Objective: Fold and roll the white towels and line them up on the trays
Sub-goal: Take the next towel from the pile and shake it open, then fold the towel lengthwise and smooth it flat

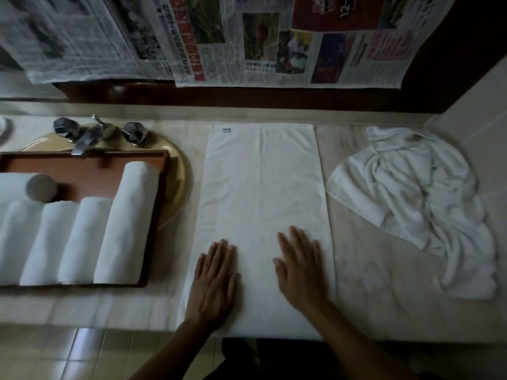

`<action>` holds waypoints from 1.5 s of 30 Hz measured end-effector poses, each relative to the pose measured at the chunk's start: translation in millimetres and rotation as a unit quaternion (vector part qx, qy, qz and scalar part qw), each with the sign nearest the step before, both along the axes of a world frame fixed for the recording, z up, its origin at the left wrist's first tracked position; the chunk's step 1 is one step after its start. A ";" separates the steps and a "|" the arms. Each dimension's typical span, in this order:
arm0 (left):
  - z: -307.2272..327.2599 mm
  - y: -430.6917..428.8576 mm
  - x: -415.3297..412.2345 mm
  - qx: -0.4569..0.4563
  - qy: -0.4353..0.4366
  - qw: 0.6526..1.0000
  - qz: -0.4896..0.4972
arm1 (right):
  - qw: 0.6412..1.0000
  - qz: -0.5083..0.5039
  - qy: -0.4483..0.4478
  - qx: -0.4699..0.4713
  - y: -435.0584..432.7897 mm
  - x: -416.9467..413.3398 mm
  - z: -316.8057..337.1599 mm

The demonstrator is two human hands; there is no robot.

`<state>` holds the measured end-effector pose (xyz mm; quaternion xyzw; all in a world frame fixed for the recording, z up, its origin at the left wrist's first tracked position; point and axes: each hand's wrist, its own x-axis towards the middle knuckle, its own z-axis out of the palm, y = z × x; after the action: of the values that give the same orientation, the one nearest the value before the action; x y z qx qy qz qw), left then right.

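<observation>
A white towel point(260, 187), folded into a long strip, lies flat on the marble counter, running from the back to the front edge. My left hand point(215, 281) presses flat on its near left part with straight fingers. Beside it, my right hand point(300, 270) lies flat on the near right part. At the left, a brown wooden tray point(162, 193) holds several rolled white towels point(126, 226) side by side. A heap of crumpled white towels point(417, 198) sits on the counter at the right.
The tray rests over a beige sink point(179, 176) with a chrome faucet point(90, 135) behind it. Newspaper sheets point(247, 42) hang on the wall behind the counter. A wall point(482, 105) closes off the right end. Tiled floor point(82, 355) shows below the counter edge.
</observation>
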<state>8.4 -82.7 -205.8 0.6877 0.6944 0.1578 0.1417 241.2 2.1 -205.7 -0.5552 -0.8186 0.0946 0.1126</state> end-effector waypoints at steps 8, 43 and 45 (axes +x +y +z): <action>1.8 -23.0 -22.3 -0.018 0.015 1.000 0.000 | 0.997 -0.022 -0.070 -0.021 -0.8 13.5 1.8; 55.1 130.9 192.4 -0.131 -0.017 0.989 0.068 | 0.989 -0.001 0.043 -0.139 288.9 44.6 69.0; 48.6 136.6 199.3 -0.150 0.005 0.987 0.065 | 0.990 0.002 0.029 -0.135 318.4 38.8 66.9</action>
<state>207.7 53.9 -157.2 0.6127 0.7543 0.0576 0.2288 280.1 320.4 -138.8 -0.5605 -0.7958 0.2210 0.0602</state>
